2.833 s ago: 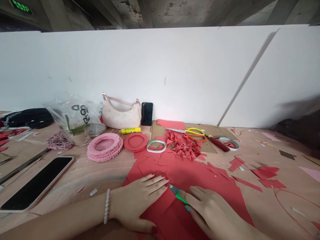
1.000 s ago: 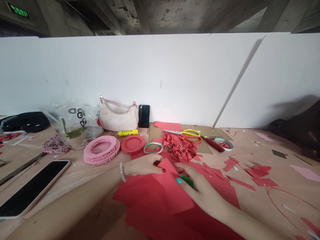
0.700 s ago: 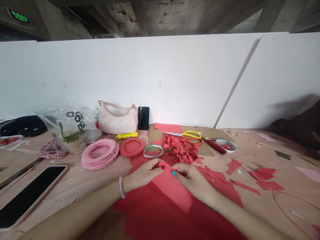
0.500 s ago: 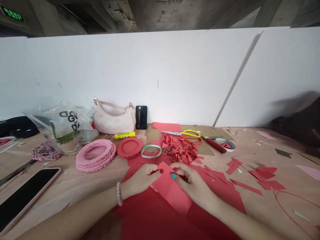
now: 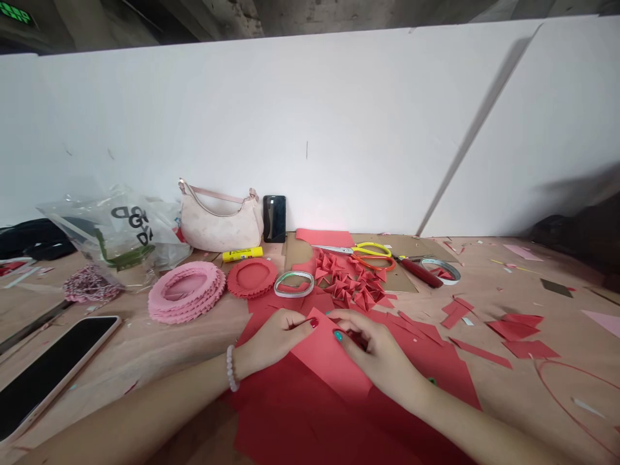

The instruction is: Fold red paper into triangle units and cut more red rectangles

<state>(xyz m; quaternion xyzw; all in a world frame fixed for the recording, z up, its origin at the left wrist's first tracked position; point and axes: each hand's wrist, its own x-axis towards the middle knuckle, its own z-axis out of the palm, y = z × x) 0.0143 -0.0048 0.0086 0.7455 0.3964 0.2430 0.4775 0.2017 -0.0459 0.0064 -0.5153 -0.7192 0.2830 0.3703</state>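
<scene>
Red paper fills the middle of the wooden table [image 5: 145, 349] as both forearms reach in from the lower edge of the frame, wrists low over the surface. The left hand [image 5: 277, 336], a pale bead bracelet [image 5: 231, 368] at its wrist, lies knuckles-up with thumb and forefinger closed narrowly on the far corner of a loose red paper piece [image 5: 329, 361]. The right hand [image 5: 375, 349] meets it from the other side, its fingers curled and its thumb pressed on the same piece's upper right edge, so the two grips sit just beside each other. The piece slants down toward the person between the hands, lying on top of a larger red sheet [image 5: 300, 426]. Just beyond the fingertips sits a heap of folded red paper shapes [image 5: 351, 287], with a tape ring [image 5: 293, 284] beside it. A stack of pink scalloped rings [image 5: 186, 298] and a dark-screened phone [image 5: 51, 368] lie well apart to the left; scissors [image 5: 368, 252] rest near the white wall.
</scene>
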